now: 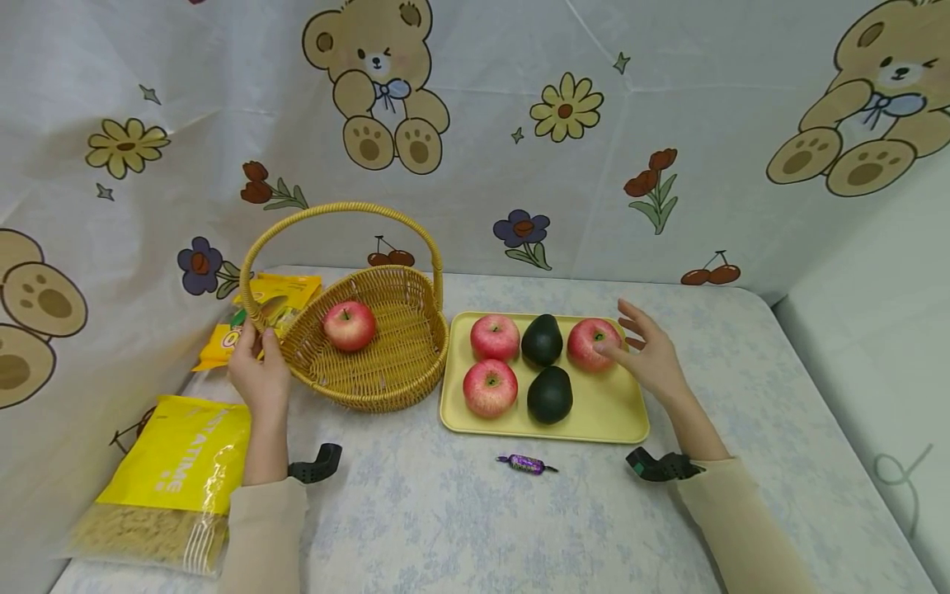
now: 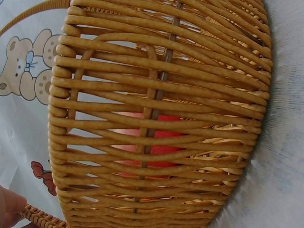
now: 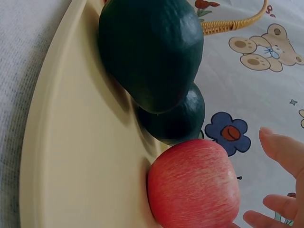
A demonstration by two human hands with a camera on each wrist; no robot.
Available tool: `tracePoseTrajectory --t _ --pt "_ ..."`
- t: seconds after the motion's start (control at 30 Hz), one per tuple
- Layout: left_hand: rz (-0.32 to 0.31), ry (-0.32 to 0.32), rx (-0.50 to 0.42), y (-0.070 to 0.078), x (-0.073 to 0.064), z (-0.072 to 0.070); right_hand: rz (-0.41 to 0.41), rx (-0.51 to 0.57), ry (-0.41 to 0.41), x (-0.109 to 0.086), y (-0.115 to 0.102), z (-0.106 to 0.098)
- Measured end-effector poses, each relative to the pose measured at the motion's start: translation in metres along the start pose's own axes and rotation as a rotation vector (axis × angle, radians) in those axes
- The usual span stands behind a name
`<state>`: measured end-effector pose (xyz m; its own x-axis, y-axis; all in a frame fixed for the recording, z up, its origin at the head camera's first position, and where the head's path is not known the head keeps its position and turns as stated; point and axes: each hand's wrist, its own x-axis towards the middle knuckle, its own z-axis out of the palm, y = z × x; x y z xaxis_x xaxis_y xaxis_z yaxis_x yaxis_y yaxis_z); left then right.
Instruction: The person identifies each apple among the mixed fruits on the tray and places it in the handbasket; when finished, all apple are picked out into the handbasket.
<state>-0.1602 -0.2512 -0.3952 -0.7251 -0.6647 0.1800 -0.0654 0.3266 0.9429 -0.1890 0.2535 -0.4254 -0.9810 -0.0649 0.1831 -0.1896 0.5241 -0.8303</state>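
My left hand grips the foot of the arched handle on a wicker basket, at its left side. In the left wrist view, a fingertip shows on the handle beside the woven wall. One red apple lies inside the basket. To the right, a pale yellow tray carries several fruits: an apple, another apple, and two dark green avocados. My right hand is spread beside the tray's rightmost apple, its fingers loosely apart; the right wrist view shows a gap from thumb to apple.
A purple-wrapped candy lies in front of the tray. Left of the basket are yellow snack packets and a large yellow bag. A bear-patterned cloth hangs behind the table, and a white wall stands at the right.
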Motion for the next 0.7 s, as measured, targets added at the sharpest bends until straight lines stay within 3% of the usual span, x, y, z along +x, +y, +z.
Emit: tracePoseTrajectory --t 0.7 --pt "0.000 0.006 0.009 0.002 -0.002 0.000 0.038 0.018 -0.092 0.002 0.011 0.006"
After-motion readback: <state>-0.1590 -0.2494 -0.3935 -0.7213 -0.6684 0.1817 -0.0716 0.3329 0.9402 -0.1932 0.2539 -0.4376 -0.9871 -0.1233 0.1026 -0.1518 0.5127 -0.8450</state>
